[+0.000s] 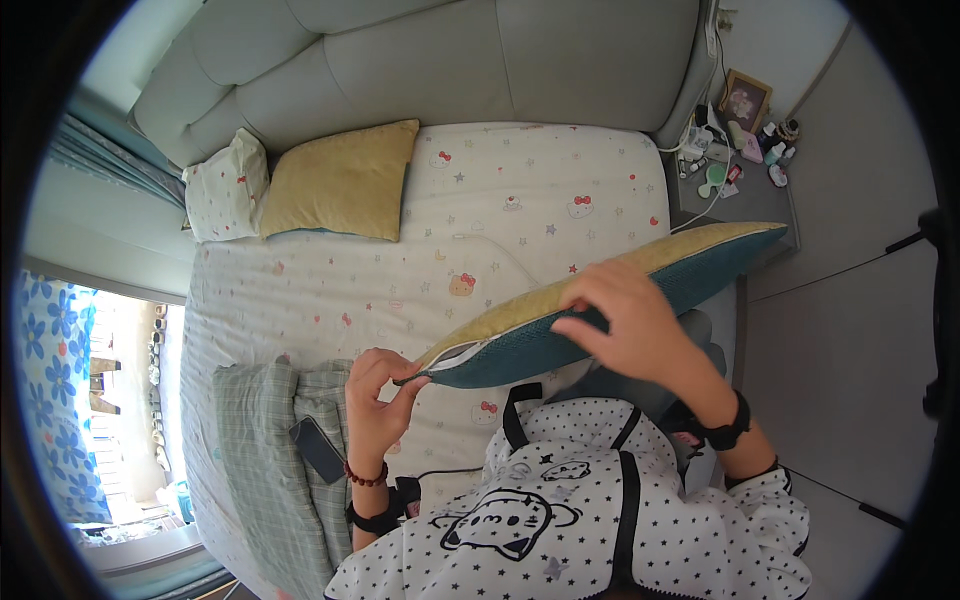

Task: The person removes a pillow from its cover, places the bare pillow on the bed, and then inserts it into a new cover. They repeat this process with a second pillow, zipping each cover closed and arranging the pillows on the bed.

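Over the foot of the bed, a long pillow (pixel 600 300), yellow on top and teal underneath, was held lengthwise in the air between the person's two hands, its far end reaching toward the cluttered nightstand (pixel 740 190). The left hand (pixel 378 400) had its fingers pinched shut at the near corner, right where the zipper (pixel 440 358) showed as a pale line along the seam; whether it gripped the pull tab or just the cloth beside it I could not tell. The right hand (pixel 630 320) was closed over the pillow's middle, fingers curled onto the teal side and thumb across the yellow edge. The pillow looked light and soft, sagging a little between the two holds, so I judged it would flop rather than stay straight, and the quilted cover seemed to give good purchase. The seam edge and the corner looked like the firmest places to grasp. A dark phone (pixel 318 448) lay on the folded checked blanket (pixel 260 440) beside the left wrist, and a second yellow pillow (pixel 340 180) rested by the headboard (pixel 420 60).
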The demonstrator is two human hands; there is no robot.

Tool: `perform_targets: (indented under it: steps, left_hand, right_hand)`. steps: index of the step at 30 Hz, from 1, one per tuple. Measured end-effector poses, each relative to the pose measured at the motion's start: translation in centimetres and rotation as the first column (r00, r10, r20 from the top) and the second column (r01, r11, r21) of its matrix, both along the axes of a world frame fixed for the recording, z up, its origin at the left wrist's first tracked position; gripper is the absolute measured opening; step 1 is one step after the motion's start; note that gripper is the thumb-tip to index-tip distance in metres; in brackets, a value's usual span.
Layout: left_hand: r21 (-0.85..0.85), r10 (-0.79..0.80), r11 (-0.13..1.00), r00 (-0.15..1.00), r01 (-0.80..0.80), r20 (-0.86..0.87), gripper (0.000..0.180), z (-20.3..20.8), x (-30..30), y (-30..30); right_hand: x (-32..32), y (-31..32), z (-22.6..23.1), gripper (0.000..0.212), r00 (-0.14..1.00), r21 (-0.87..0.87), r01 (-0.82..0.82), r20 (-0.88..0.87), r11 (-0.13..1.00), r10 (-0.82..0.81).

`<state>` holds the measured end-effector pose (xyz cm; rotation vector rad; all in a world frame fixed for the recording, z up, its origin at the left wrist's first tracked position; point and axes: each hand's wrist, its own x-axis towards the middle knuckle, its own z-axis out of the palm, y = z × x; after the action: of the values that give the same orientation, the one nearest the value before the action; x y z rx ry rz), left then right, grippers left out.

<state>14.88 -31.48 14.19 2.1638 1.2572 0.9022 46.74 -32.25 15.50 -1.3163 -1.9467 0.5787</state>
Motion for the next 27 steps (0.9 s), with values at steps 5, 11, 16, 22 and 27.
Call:
perform_targets:
  steps: [5, 11, 16, 22, 27]
  left_hand:
    - [-0.050, 0.011, 0.999, 1.000, -0.012, -0.029, 0.021, -0.2, -0.2, -0.3]
    - [-0.055, 0.041, 0.998, 0.999, -0.040, 0.023, 0.026, 0.2, 1.3, -0.8]
    - [0.185, -0.017, 0.981, 0.983, 0.052, -0.185, 0.028, 0.0, 3.2, -0.3]
    - [0.185, -0.045, 0.980, 0.991, 0.068, -0.125, 0.021, -0.4, 3.9, 0.0]
    - [0.237, -0.049, 0.968, 0.986, 0.086, -0.158, 0.017, -0.5, 3.9, 0.0]
  right_hand:
    - [-4.8, 1.2, -2.4, 0.024, 0.984, 0.246, -0.171, 0.086, 0.954, 0.154]
    - [-6.5, 1.8, -3.5, 0.020, 0.964, 0.296, -0.259, 0.145, 0.920, 0.224]
    - [-6.6, 1.3, -3.9, 0.022, 0.929, 0.395, -0.299, 0.328, 0.869, 0.170]
    - [-6.8, 1.2, -4.1, 0.025, 0.826, 0.452, -0.394, 0.556, 0.800, 0.092]
    - [-6.8, 1.3, -4.3, 0.024, 0.792, 0.397, -0.431, 0.597, 0.810, 0.128]
